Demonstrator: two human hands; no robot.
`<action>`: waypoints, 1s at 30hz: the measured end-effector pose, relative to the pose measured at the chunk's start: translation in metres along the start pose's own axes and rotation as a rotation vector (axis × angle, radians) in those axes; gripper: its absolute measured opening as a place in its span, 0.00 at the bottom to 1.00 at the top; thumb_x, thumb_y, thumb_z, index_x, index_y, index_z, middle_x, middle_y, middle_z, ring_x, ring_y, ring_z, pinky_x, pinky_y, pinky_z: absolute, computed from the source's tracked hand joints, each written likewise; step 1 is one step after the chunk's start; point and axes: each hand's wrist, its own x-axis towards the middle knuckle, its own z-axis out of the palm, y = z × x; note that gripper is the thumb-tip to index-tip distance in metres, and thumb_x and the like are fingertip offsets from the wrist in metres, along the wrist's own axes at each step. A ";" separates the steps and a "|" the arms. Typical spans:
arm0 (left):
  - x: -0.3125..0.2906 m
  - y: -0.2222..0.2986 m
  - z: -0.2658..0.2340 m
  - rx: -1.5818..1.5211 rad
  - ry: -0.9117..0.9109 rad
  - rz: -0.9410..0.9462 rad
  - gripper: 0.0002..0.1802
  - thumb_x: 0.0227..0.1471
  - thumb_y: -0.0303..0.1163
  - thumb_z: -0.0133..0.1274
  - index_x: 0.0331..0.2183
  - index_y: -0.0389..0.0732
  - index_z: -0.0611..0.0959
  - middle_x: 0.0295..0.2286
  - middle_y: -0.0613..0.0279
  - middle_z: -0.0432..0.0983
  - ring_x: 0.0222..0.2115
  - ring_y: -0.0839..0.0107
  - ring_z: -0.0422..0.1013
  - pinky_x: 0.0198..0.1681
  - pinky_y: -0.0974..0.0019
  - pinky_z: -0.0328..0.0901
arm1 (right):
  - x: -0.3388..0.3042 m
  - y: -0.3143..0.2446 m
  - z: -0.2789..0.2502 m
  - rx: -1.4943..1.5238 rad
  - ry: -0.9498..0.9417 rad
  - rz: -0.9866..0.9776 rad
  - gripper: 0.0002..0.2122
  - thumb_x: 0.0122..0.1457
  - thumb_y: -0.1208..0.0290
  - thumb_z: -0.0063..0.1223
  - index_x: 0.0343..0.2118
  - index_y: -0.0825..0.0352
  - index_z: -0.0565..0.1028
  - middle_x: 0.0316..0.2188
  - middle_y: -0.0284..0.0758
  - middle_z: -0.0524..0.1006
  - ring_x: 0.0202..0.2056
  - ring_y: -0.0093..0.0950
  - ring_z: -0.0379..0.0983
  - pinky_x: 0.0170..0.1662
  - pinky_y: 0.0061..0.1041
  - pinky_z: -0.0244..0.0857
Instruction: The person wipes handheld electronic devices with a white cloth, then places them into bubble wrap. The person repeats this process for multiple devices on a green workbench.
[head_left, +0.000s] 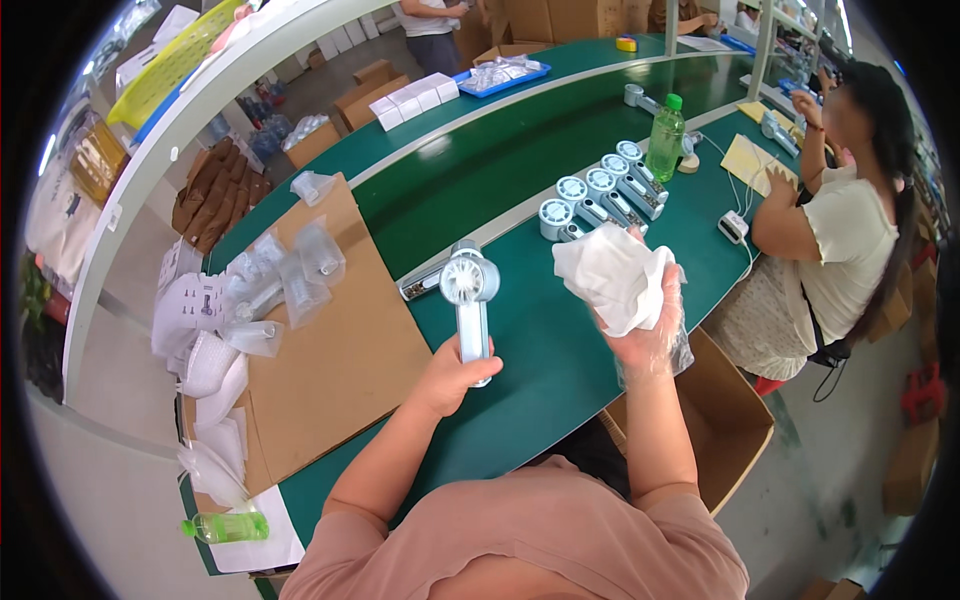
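Observation:
My left hand (447, 382) is closed round the handle of a light blue handheld fan (472, 325), holding it upright with its round head away from me. In my right hand (648, 348) is a crumpled white cloth (612, 272); thin clear plastic covers part of this hand and wrist. The cloth is apart from the fan. Just behind the held fan lies another fan (424, 284), partly hidden by it. Beyond the cloth, several light blue fans (601, 181) lie in a slanting row on the green table (520, 340), some with their inner parts showing.
Cardboard sheet (330, 370) covers the table's left side, with clear plastic bags (290, 270) on it. A green bottle (665, 138) stands beyond the fans. Below the table's right edge is an open carton (725, 420). A co-worker (835, 230) sits at the right.

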 end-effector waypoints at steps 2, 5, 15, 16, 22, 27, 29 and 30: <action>-0.002 -0.001 0.000 0.325 0.219 0.083 0.24 0.39 0.31 0.65 0.39 0.37 0.73 0.27 0.63 0.71 0.29 0.72 0.70 0.31 0.67 0.65 | 0.001 0.008 0.013 -0.313 -0.094 -0.126 0.30 0.62 0.46 0.36 0.60 0.64 0.59 0.59 0.38 0.62 0.59 0.40 0.58 0.61 0.41 0.52; -0.005 0.001 0.012 0.704 0.393 0.305 0.22 0.38 0.32 0.65 0.36 0.36 0.75 0.28 0.55 0.75 0.28 0.62 0.73 0.32 0.61 0.67 | 0.002 0.033 0.037 -1.339 -0.373 -0.483 0.28 0.60 0.53 0.41 0.58 0.66 0.62 0.58 0.42 0.63 0.58 0.42 0.59 0.61 0.40 0.50; -0.033 0.014 0.018 1.105 0.408 0.534 0.24 0.35 0.32 0.67 0.37 0.37 0.77 0.28 0.52 0.76 0.30 0.57 0.74 0.33 0.60 0.68 | 0.009 0.088 0.015 -1.915 -0.282 -0.141 0.18 0.53 0.61 0.52 0.44 0.67 0.74 0.39 0.44 0.76 0.37 0.44 0.74 0.40 0.37 0.69; -0.033 0.014 0.013 1.137 0.401 0.577 0.24 0.35 0.32 0.67 0.37 0.37 0.76 0.28 0.52 0.76 0.29 0.57 0.74 0.33 0.60 0.68 | 0.010 0.088 0.008 -1.598 -0.129 0.080 0.18 0.55 0.61 0.51 0.44 0.68 0.73 0.39 0.43 0.77 0.37 0.42 0.75 0.40 0.36 0.69; -0.029 0.006 0.003 0.900 0.281 0.641 0.26 0.39 0.32 0.65 0.40 0.37 0.72 0.32 0.55 0.73 0.31 0.62 0.72 0.34 0.62 0.67 | 0.006 0.088 -0.012 -0.121 0.101 0.749 0.18 0.62 0.59 0.40 0.46 0.69 0.72 0.42 0.39 0.76 0.43 0.34 0.74 0.46 0.36 0.69; -0.010 0.000 0.004 0.541 0.493 0.608 0.24 0.43 0.31 0.63 0.40 0.35 0.70 0.32 0.58 0.69 0.32 0.70 0.68 0.36 0.65 0.65 | 0.006 0.105 -0.010 -0.144 0.148 0.303 0.22 0.64 0.54 0.36 0.51 0.68 0.67 0.47 0.39 0.73 0.48 0.35 0.71 0.52 0.37 0.64; -0.001 0.007 0.003 0.478 0.583 0.584 0.24 0.42 0.31 0.63 0.39 0.34 0.69 0.32 0.55 0.70 0.31 0.67 0.69 0.36 0.63 0.65 | 0.011 0.102 -0.019 -0.255 0.085 0.239 0.21 0.64 0.57 0.38 0.52 0.68 0.67 0.46 0.37 0.74 0.46 0.32 0.72 0.50 0.32 0.66; 0.001 0.009 0.006 0.616 0.549 0.590 0.25 0.41 0.31 0.63 0.40 0.34 0.69 0.32 0.54 0.70 0.31 0.64 0.69 0.36 0.62 0.65 | 0.011 0.102 -0.030 -0.297 0.017 0.276 0.19 0.64 0.59 0.41 0.52 0.68 0.67 0.46 0.36 0.74 0.45 0.29 0.72 0.48 0.28 0.67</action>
